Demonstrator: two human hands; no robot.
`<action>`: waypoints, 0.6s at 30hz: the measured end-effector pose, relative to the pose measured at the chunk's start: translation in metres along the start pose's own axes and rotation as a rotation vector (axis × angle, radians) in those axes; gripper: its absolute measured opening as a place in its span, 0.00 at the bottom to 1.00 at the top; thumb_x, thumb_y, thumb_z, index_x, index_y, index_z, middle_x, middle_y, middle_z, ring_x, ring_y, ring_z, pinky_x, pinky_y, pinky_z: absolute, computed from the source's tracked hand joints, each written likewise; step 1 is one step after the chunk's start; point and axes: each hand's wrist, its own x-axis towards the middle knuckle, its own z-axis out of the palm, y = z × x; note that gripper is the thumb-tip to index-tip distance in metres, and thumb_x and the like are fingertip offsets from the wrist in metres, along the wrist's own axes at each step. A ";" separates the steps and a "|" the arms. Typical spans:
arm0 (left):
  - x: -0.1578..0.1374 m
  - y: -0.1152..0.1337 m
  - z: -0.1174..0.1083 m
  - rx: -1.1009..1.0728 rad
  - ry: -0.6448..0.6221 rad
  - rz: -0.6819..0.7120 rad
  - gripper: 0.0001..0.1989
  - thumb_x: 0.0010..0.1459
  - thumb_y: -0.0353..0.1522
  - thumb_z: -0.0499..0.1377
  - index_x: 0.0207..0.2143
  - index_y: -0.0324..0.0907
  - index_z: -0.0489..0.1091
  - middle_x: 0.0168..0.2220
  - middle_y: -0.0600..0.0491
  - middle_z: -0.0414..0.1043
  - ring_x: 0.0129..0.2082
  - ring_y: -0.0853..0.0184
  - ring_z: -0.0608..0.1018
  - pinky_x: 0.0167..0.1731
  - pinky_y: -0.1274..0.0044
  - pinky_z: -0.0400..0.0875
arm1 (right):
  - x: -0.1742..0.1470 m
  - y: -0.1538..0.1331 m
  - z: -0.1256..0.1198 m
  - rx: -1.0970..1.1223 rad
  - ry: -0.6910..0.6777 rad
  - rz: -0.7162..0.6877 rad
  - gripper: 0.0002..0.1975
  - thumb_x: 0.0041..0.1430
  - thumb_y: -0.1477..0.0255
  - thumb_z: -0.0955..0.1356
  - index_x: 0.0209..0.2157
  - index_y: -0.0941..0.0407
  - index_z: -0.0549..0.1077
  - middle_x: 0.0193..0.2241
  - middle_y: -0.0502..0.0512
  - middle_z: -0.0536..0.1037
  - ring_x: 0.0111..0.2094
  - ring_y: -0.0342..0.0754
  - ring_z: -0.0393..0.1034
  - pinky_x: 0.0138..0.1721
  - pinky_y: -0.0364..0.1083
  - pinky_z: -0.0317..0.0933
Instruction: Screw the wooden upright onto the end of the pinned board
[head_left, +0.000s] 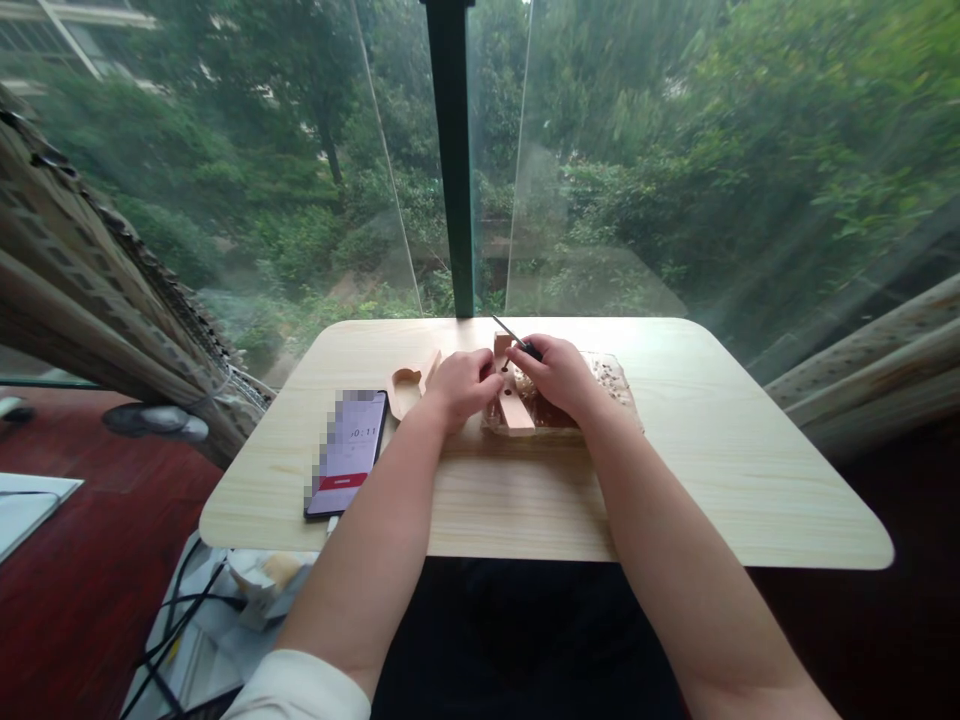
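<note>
While my right hand point(555, 372) grips a thin tool point(511, 335), my left hand point(461, 385) pinches a wooden piece point(512, 405); its far end is hidden, perhaps touching the tool tip.

Pale wooden block point(514, 408) flat on a clear plastic bag point(611, 385), thin dark-handled tool point(517, 340) angled above it

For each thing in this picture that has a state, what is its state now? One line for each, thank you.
Phone: lying flat on the table, screen lit.
Wooden piece: on the plastic bag, touched by both hands.
Thin tool: gripped, tip pointing up and away.
Left hand: closed around the wooden piece's left side.
Right hand: closed on the thin tool.
Cut-out wooden board: flat, untouched.
Curtain: drawn aside.
</note>
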 end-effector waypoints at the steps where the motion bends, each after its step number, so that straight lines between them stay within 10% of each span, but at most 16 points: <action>1: -0.001 0.000 -0.003 -0.014 -0.008 0.010 0.09 0.50 0.34 0.56 0.21 0.43 0.59 0.20 0.57 0.62 0.22 0.70 0.61 0.25 0.76 0.51 | 0.000 0.000 0.000 -0.003 -0.005 0.004 0.14 0.59 0.62 0.65 0.25 0.56 0.69 0.23 0.51 0.72 0.26 0.45 0.62 0.29 0.44 0.51; 18: 0.000 0.000 0.006 -0.116 -0.009 0.060 0.08 0.50 0.32 0.57 0.27 0.44 0.58 0.25 0.56 0.63 0.26 0.68 0.65 0.27 0.75 0.56 | -0.002 -0.005 -0.001 -0.091 -0.031 0.003 0.13 0.61 0.63 0.65 0.26 0.56 0.71 0.22 0.53 0.74 0.25 0.45 0.63 0.27 0.44 0.50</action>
